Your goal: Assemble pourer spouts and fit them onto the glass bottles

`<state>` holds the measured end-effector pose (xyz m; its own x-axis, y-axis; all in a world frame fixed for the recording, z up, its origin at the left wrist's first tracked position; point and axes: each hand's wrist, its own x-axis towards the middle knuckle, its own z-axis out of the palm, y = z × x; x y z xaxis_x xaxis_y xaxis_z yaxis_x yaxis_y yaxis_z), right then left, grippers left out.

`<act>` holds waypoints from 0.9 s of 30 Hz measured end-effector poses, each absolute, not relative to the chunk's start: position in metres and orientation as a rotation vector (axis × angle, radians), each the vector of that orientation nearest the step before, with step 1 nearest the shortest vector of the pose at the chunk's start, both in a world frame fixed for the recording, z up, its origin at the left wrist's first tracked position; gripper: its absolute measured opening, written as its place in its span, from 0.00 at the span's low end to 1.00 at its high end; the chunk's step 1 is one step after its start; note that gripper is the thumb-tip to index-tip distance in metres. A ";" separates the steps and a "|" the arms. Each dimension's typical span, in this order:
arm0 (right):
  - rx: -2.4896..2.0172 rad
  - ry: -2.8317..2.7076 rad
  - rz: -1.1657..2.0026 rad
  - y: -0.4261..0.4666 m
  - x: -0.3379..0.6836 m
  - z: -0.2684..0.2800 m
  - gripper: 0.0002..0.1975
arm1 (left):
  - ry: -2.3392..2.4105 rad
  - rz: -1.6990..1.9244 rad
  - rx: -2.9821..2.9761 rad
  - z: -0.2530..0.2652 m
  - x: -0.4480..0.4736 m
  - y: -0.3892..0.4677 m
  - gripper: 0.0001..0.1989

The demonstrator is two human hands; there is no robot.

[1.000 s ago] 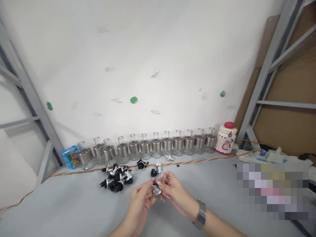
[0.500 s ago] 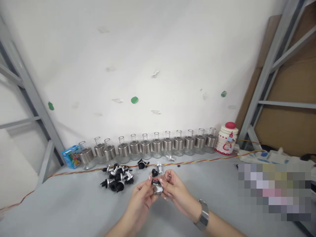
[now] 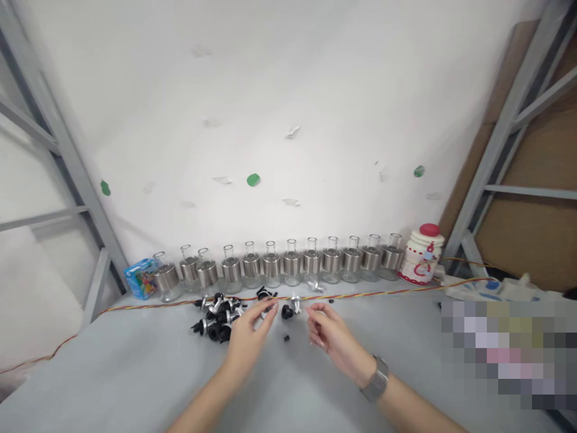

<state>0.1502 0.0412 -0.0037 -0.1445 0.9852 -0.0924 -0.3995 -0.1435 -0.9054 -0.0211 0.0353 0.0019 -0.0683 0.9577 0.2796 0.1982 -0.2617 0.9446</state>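
Observation:
My left hand (image 3: 250, 331) reaches over the right edge of a heap of black-and-silver bottle pourers (image 3: 219, 316). A bit of silver and black shows between its thumb and fingers, too covered to name. My right hand (image 3: 333, 337) has its fingers curled in a pinch beside a silver spout piece (image 3: 296, 304); whether anything small is in them is hidden. A round black stopper (image 3: 287, 311) lies between the hands, near the silver piece. Closer to me rests a small black plug (image 3: 286, 338) on the grey table (image 3: 279, 397).
A row of glass bottles with steel sleeves (image 3: 271, 264) lines the wall. At its ends stand a blue box (image 3: 141, 279) and a white-and-red jar (image 3: 421, 258). A twisted red-yellow wire (image 3: 360, 294) crosses the table. Another silver piece (image 3: 315, 287) lies before the bottles.
My hands have parted from around the black-and-silver part they held together. The left has moved forward toward the pourer heap. A small black plug now shows on the table; the view has shifted slightly.

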 end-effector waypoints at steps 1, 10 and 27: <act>-0.936 -0.915 1.508 0.045 0.153 -0.005 0.17 | 1.362 1.401 1.755 -0.002 -0.028 0.042 0.11; -1.033 -1.041 1.254 0.062 0.165 -0.021 0.16 | 1.818 0.885 2.504 -0.028 -0.056 0.066 0.14; -1.491 -2.009 0.093 0.091 0.187 -0.024 0.16 | 1.921 1.054 2.675 -0.019 -0.038 0.047 0.13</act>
<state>0.1871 0.0912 -0.0245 -0.1634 0.8839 0.4382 0.8398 0.3577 -0.4083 -0.0376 0.0470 -0.0187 0.2169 0.7434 0.6327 0.9331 -0.3483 0.0893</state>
